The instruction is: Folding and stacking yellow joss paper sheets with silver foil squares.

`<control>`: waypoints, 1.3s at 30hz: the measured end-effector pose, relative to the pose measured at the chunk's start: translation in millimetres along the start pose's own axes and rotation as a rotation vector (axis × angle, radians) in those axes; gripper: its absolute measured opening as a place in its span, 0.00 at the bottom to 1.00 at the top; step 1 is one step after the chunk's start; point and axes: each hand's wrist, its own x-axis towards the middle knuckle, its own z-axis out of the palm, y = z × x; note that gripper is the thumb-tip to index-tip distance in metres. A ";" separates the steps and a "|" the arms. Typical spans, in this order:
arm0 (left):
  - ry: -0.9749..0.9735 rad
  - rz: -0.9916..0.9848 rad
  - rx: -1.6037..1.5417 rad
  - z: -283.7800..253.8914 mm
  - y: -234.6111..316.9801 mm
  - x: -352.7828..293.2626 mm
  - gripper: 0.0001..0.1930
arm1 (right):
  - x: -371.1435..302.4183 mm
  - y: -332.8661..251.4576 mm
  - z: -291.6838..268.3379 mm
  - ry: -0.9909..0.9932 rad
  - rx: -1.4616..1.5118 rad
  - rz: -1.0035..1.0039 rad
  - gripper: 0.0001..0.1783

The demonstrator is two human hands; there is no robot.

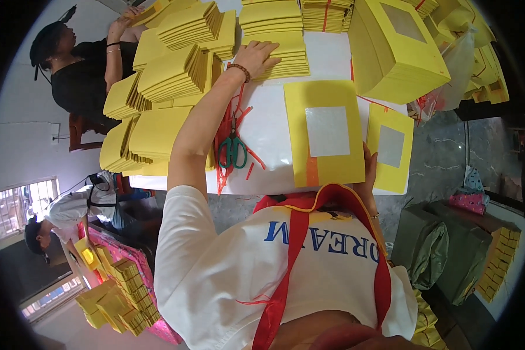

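My left hand point(256, 58) reaches forward with its fingers spread flat on a stack of folded yellow joss paper point(289, 58). In front of me is a broad yellow piece of joss paper point(326, 169) with a silver square and an orange strip near its lower edge. At its right edge, my right hand point(367, 175) grips it, partly hidden by the paper. A similar yellow piece with a grey square point(394, 178) lies just right of that hand. Left of the broad piece rest green-handled scissors point(233, 153) on red plastic ties point(223, 175).
Folded yellow stacks point(169, 76) line the table's left side. A tall yellow block point(399, 52) stands at the right, beside a clear plastic bag point(458, 70). One person point(81, 76) works at the far left, another point(79, 204) at a pink-covered table. Dark green covered boxes point(420, 239) stand lower right.
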 end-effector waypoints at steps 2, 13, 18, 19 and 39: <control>0.001 -0.001 -0.006 0.4 -2.1 0.6 0.28 | 2.7 4.6 -5.4 0.000 0.020 0.009 0.35; 0.021 0.080 0.098 -4.5 -6.4 4.2 0.26 | 8.0 -1.6 -4.4 -0.100 0.222 0.125 0.36; 0.058 0.110 0.235 -10.4 14.1 1.6 0.29 | 10.0 -6.4 -7.5 -0.120 0.221 0.163 0.37; 0.057 0.110 0.235 -11.3 18.7 2.2 0.29 | 11.2 -4.3 -10.0 -0.138 0.245 0.179 0.37; 0.262 0.084 0.305 -3.6 29.6 2.8 0.36 | 9.2 3.7 -9.8 -0.057 0.226 0.136 0.35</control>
